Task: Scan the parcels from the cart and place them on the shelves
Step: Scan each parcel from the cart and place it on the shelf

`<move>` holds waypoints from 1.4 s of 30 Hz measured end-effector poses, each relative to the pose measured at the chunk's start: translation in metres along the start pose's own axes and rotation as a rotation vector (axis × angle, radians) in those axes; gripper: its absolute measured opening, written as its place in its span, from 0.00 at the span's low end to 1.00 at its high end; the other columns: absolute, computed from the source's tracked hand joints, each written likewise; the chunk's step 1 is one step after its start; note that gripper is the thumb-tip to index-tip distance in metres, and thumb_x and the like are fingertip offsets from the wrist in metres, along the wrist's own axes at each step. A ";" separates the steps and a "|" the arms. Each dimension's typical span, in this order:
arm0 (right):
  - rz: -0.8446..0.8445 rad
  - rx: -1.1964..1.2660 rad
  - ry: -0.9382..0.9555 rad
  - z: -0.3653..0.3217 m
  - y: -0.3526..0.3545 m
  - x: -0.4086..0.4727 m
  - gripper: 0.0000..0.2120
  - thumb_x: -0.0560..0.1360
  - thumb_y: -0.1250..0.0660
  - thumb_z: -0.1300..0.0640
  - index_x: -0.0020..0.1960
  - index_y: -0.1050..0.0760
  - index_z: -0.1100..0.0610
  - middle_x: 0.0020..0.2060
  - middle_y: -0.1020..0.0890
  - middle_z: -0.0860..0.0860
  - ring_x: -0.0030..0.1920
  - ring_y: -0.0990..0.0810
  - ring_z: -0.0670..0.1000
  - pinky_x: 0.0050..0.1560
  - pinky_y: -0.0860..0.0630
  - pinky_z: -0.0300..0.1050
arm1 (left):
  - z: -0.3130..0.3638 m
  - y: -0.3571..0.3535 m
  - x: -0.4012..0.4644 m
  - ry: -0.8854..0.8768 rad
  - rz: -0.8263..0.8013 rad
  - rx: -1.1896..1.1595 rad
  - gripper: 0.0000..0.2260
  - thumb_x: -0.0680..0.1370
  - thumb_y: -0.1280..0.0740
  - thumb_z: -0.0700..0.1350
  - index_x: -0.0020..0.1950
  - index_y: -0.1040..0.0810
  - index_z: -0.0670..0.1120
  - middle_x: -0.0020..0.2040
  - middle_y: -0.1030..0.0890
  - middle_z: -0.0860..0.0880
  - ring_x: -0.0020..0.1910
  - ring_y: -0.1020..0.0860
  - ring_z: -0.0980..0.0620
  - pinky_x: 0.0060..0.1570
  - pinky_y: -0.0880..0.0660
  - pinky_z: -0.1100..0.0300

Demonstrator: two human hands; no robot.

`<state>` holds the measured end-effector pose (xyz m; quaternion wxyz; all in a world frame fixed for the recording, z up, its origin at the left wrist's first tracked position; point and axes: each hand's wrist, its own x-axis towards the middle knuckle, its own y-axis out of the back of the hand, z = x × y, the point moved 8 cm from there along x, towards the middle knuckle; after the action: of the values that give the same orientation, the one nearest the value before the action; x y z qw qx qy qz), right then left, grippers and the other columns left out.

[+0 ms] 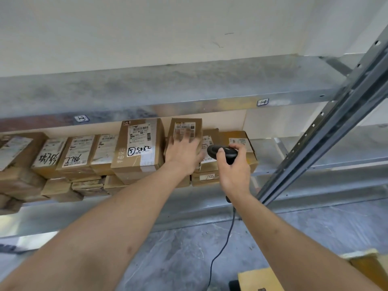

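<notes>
A brown cardboard parcel [185, 127] with a white barcode label stands upright in the row on the middle shelf [189, 198]. My left hand [182, 151] lies flat against its front, fingers spread and blurred. To its right my right hand [233, 164] grips a black handheld scanner [220, 151], whose head points left toward the parcels. The scanner's dark cable [227, 238] hangs down past my right wrist to the floor.
Several labelled cardboard boxes [138, 148] fill the middle shelf from the left edge to about the scanner. The upper shelf [168, 87] carries tags on its front lip. A grey upright post [327, 131] slants at the right. Yellow-brown box corners [260, 278] show at bottom right above the grey floor.
</notes>
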<state>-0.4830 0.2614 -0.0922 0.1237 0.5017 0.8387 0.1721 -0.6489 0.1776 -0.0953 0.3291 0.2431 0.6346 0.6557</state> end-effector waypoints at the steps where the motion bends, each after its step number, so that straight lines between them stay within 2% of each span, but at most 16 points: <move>1: -0.004 -0.001 0.004 -0.001 -0.002 0.001 0.13 0.81 0.35 0.42 0.63 0.32 0.41 0.45 0.22 0.37 0.49 0.18 0.51 0.57 0.20 0.56 | -0.001 -0.003 0.001 -0.034 -0.038 -0.007 0.27 0.86 0.48 0.62 0.84 0.48 0.61 0.86 0.50 0.46 0.83 0.52 0.34 0.79 0.47 0.33; 4: -0.011 0.000 0.017 -0.005 -0.007 0.005 0.13 0.81 0.35 0.42 0.63 0.32 0.41 0.44 0.22 0.37 0.49 0.18 0.51 0.56 0.19 0.56 | -0.006 -0.007 0.001 -0.024 -0.107 -0.019 0.25 0.87 0.48 0.60 0.83 0.50 0.65 0.86 0.54 0.49 0.83 0.53 0.33 0.79 0.47 0.32; 9: -0.027 0.006 0.021 -0.007 -0.011 0.007 0.13 0.81 0.35 0.42 0.63 0.32 0.42 0.45 0.21 0.39 0.49 0.18 0.51 0.57 0.19 0.55 | -0.011 -0.004 0.002 0.073 -0.099 -0.001 0.27 0.86 0.43 0.59 0.83 0.49 0.63 0.86 0.51 0.46 0.82 0.49 0.31 0.77 0.44 0.32; 19: 0.005 0.018 0.025 -0.007 0.008 0.006 0.14 0.81 0.35 0.43 0.65 0.31 0.44 0.46 0.20 0.40 0.48 0.19 0.48 0.56 0.20 0.53 | -0.007 0.002 0.008 0.103 -0.122 0.035 0.27 0.85 0.49 0.65 0.84 0.46 0.62 0.84 0.45 0.44 0.80 0.44 0.30 0.78 0.46 0.33; 23: 0.040 0.041 0.026 -0.011 0.018 0.000 0.14 0.81 0.35 0.43 0.65 0.30 0.45 0.46 0.22 0.37 0.49 0.20 0.49 0.55 0.22 0.52 | 0.003 0.015 0.007 0.042 -0.084 0.035 0.29 0.84 0.46 0.64 0.84 0.48 0.61 0.82 0.40 0.44 0.78 0.40 0.28 0.79 0.47 0.34; 26: 0.071 0.063 0.013 -0.015 0.027 -0.009 0.14 0.82 0.35 0.43 0.65 0.31 0.45 0.45 0.23 0.39 0.49 0.20 0.49 0.54 0.24 0.50 | 0.016 0.026 -0.003 -0.032 -0.058 0.035 0.29 0.84 0.44 0.61 0.85 0.46 0.58 0.82 0.39 0.43 0.78 0.39 0.30 0.77 0.42 0.35; 29: 0.125 0.089 -0.009 -0.019 0.035 -0.022 0.12 0.82 0.36 0.42 0.63 0.32 0.44 0.46 0.21 0.40 0.49 0.19 0.51 0.54 0.22 0.52 | 0.030 0.040 -0.018 -0.113 -0.010 0.032 0.27 0.84 0.41 0.58 0.82 0.38 0.51 0.78 0.32 0.44 0.74 0.31 0.35 0.71 0.33 0.39; 32: 0.184 0.127 -0.034 -0.023 0.044 -0.040 0.12 0.81 0.36 0.41 0.62 0.32 0.43 0.48 0.20 0.42 0.51 0.19 0.52 0.57 0.22 0.56 | 0.040 0.050 -0.036 -0.175 0.033 0.014 0.24 0.83 0.40 0.57 0.77 0.31 0.48 0.75 0.29 0.45 0.70 0.28 0.38 0.66 0.27 0.41; 36: 0.266 0.137 -0.032 -0.033 0.058 -0.073 0.13 0.81 0.37 0.40 0.62 0.33 0.43 0.48 0.20 0.43 0.49 0.18 0.52 0.57 0.20 0.58 | 0.050 0.058 -0.061 -0.284 0.076 -0.006 0.24 0.82 0.38 0.58 0.75 0.28 0.47 0.73 0.27 0.45 0.71 0.28 0.39 0.67 0.27 0.41; 39: 0.368 0.137 -0.023 -0.038 0.076 -0.108 0.11 0.82 0.37 0.41 0.61 0.34 0.41 0.46 0.22 0.40 0.47 0.19 0.47 0.53 0.21 0.53 | 0.062 0.065 -0.083 -0.387 0.092 0.013 0.25 0.81 0.38 0.59 0.74 0.27 0.47 0.72 0.26 0.44 0.69 0.27 0.38 0.67 0.27 0.41; 42: 0.464 0.115 -0.030 -0.039 0.094 -0.143 0.12 0.82 0.37 0.40 0.62 0.33 0.43 0.49 0.20 0.45 0.49 0.19 0.51 0.50 0.25 0.49 | 0.078 0.071 -0.109 -0.479 0.103 0.008 0.24 0.80 0.37 0.60 0.73 0.27 0.49 0.70 0.25 0.45 0.68 0.26 0.38 0.64 0.26 0.40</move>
<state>-0.3558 0.1693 -0.0133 0.0645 0.6897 0.7074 0.1405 -0.5278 0.1509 -0.0078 0.4351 0.4250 0.5278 0.5928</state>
